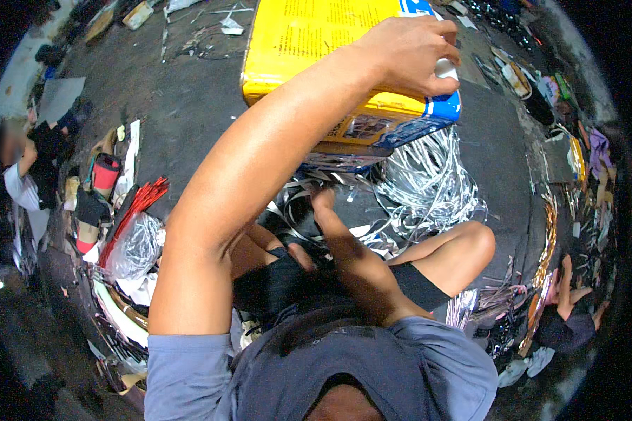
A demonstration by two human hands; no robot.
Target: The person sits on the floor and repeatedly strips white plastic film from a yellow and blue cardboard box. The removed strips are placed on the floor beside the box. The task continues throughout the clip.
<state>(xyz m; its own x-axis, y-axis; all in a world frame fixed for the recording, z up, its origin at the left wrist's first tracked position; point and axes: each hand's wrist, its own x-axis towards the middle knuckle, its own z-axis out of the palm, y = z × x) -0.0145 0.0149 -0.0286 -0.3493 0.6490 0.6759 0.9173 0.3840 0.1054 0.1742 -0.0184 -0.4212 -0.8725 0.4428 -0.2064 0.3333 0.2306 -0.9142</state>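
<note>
My left arm reaches up and across to a yellow and blue box-shaped container [302, 52] at the top middle. The fingers of my left hand [414, 56] are curled round its right corner, over a small white patch. Below the container, my right hand [322, 199] is low between my legs, among flat silvery strips [284, 210]. Its fingers are mostly hidden in shadow, so its grip does not show. A large bundle of shiny silver strands [432, 182] lies on the floor right of my right hand, partly under the container.
Left of my legs lie red strands [137, 210], a clear bag of silver strands [139, 245] and a red and black object [106, 172]. Golden strands [543, 281] lie to the right. Other people sit at the far left [24, 175] and lower right [569, 326].
</note>
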